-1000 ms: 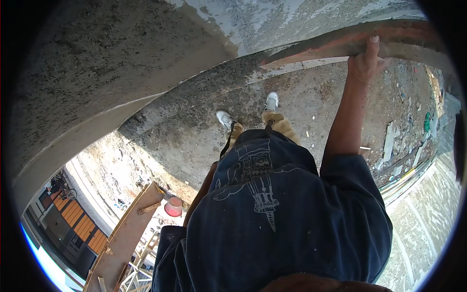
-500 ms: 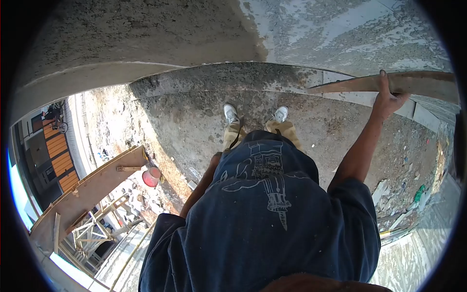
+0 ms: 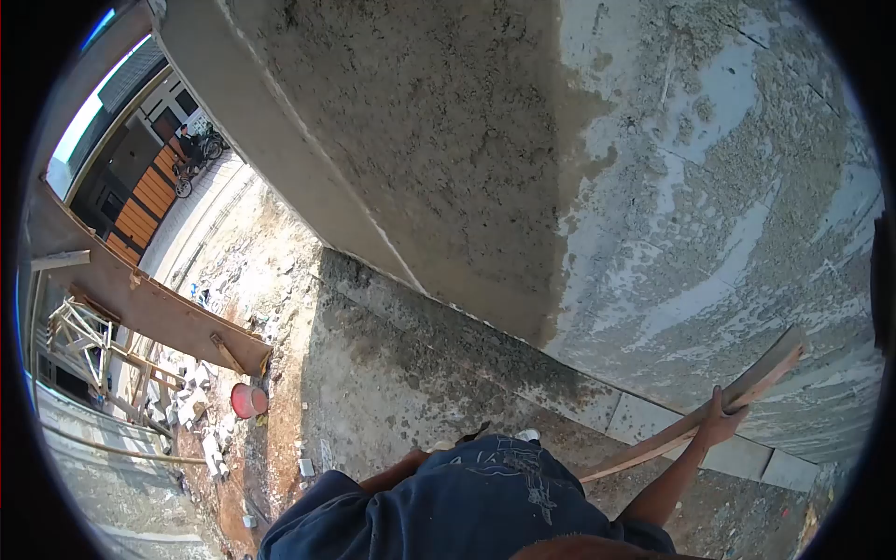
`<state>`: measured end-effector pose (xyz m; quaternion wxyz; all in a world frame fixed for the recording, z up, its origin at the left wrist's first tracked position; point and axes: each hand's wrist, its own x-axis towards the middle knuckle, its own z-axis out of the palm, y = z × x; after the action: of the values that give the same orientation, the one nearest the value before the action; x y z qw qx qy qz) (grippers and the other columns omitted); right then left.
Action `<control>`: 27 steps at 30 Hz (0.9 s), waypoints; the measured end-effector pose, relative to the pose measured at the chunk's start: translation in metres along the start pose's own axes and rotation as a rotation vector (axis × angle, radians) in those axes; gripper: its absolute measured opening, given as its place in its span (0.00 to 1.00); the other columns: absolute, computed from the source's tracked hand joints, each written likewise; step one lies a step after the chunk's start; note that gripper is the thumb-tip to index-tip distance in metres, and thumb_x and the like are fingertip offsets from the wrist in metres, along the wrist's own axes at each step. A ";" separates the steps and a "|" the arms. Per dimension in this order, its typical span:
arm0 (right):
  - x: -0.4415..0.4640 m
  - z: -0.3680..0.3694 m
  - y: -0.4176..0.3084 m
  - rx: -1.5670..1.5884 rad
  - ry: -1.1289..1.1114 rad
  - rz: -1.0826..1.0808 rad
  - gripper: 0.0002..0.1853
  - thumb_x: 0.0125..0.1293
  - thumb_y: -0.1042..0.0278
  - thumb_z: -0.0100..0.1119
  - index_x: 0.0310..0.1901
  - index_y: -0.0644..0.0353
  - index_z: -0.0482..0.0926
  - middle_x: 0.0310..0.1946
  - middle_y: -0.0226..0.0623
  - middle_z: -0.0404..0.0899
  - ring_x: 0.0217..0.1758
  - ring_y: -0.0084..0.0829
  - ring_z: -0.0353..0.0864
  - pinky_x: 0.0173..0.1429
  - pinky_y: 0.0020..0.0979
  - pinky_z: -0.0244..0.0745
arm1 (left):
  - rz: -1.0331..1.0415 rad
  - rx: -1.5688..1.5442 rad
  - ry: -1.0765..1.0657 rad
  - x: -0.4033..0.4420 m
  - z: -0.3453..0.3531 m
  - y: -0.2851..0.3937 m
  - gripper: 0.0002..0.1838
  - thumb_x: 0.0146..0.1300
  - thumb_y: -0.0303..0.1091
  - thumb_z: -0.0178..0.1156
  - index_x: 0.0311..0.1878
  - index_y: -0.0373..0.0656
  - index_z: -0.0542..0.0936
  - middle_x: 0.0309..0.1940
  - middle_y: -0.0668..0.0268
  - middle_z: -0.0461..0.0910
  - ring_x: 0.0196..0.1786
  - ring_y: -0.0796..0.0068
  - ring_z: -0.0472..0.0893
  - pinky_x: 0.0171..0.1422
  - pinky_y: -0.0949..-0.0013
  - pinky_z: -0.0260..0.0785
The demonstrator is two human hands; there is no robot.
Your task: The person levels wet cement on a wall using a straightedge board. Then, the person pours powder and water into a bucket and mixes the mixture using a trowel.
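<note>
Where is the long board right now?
At lower right in the head view, the board slants up to the right, gripped in the right hand, the wall behind it.

From the right fingers [image 3: 735,416]: left hand [image 3: 413,460], well left, is largely obscured by the shirt [image 3: 448,509]; one shoe [image 3: 528,435], nearer left, mostly covered; wall [image 3: 448,131], above, cropped at top edge; person [image 3: 189,145], far upper left, too small to detail.

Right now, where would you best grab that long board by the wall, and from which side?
Probably partway along, near where the right hand grips it, coming from the person's side. The long board looks slim enough for thumb and fingers to wrap its edges, its length runs out both ways from there, and the wall rises on the far side.
</note>
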<state>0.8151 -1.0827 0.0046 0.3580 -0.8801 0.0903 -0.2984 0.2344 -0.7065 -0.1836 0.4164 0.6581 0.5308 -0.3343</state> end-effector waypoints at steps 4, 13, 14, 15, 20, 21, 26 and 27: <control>-0.070 0.047 0.088 0.104 -0.272 0.112 0.39 0.50 0.59 0.76 0.63 0.61 0.70 0.49 0.46 0.80 0.49 0.41 0.81 0.52 0.40 0.76 | -0.046 -0.143 0.048 -0.012 -0.012 -0.010 0.40 0.60 0.70 0.56 0.52 0.36 0.82 0.48 0.51 0.84 0.50 0.63 0.82 0.54 0.59 0.73; -0.214 0.042 0.023 -0.390 -0.481 0.562 0.37 0.58 0.56 0.69 0.65 0.61 0.66 0.57 0.52 0.75 0.57 0.48 0.79 0.56 0.46 0.78 | 0.044 -0.330 0.150 -0.027 -0.037 -0.046 0.39 0.62 0.68 0.55 0.53 0.36 0.82 0.47 0.52 0.84 0.49 0.64 0.83 0.53 0.60 0.74; -0.242 0.046 0.037 -0.468 -0.749 0.362 0.37 0.59 0.52 0.67 0.65 0.63 0.67 0.56 0.51 0.77 0.57 0.47 0.80 0.57 0.45 0.78 | 0.059 -0.346 0.155 -0.029 -0.038 -0.050 0.39 0.62 0.68 0.54 0.53 0.36 0.82 0.47 0.52 0.84 0.49 0.64 0.83 0.53 0.61 0.74; -0.279 0.039 0.057 -0.403 -0.880 0.175 0.34 0.57 0.47 0.67 0.59 0.62 0.74 0.52 0.52 0.81 0.55 0.46 0.81 0.58 0.43 0.77 | 0.074 -0.366 0.158 -0.031 -0.038 -0.056 0.39 0.62 0.68 0.54 0.53 0.36 0.82 0.47 0.52 0.84 0.48 0.64 0.83 0.53 0.61 0.74; -0.413 0.006 0.060 -0.615 -1.791 -0.136 0.27 0.57 0.43 0.64 0.46 0.61 0.84 0.44 0.50 0.84 0.49 0.45 0.84 0.54 0.42 0.77 | 0.137 -0.459 0.176 -0.042 -0.033 -0.088 0.38 0.63 0.67 0.54 0.53 0.36 0.81 0.47 0.53 0.84 0.48 0.65 0.83 0.52 0.61 0.74; -0.423 -0.002 0.060 -0.580 -1.852 -0.216 0.27 0.57 0.43 0.63 0.46 0.61 0.84 0.43 0.50 0.84 0.48 0.44 0.84 0.53 0.42 0.77 | 0.141 -0.477 0.177 -0.043 -0.029 -0.095 0.38 0.63 0.67 0.53 0.53 0.36 0.81 0.47 0.53 0.84 0.47 0.65 0.83 0.52 0.61 0.74; -0.417 -0.023 0.067 -0.582 -1.932 -0.364 0.26 0.61 0.43 0.59 0.46 0.62 0.84 0.41 0.47 0.85 0.46 0.44 0.84 0.51 0.43 0.77 | 0.139 -0.564 0.173 -0.055 -0.011 -0.133 0.37 0.65 0.66 0.53 0.53 0.36 0.81 0.47 0.53 0.84 0.47 0.65 0.83 0.52 0.62 0.75; -0.414 -0.026 0.068 -0.580 -1.934 -0.375 0.26 0.62 0.43 0.59 0.46 0.62 0.84 0.40 0.46 0.85 0.45 0.44 0.84 0.50 0.44 0.77 | 0.128 -0.584 0.171 -0.058 -0.003 -0.144 0.37 0.65 0.66 0.53 0.53 0.36 0.81 0.47 0.54 0.84 0.46 0.65 0.83 0.52 0.62 0.75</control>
<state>0.4701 -0.9929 -0.2180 -0.0013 -0.7967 -0.3070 0.5206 0.0810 -0.7153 -0.1592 0.5618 0.5683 0.5952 -0.0842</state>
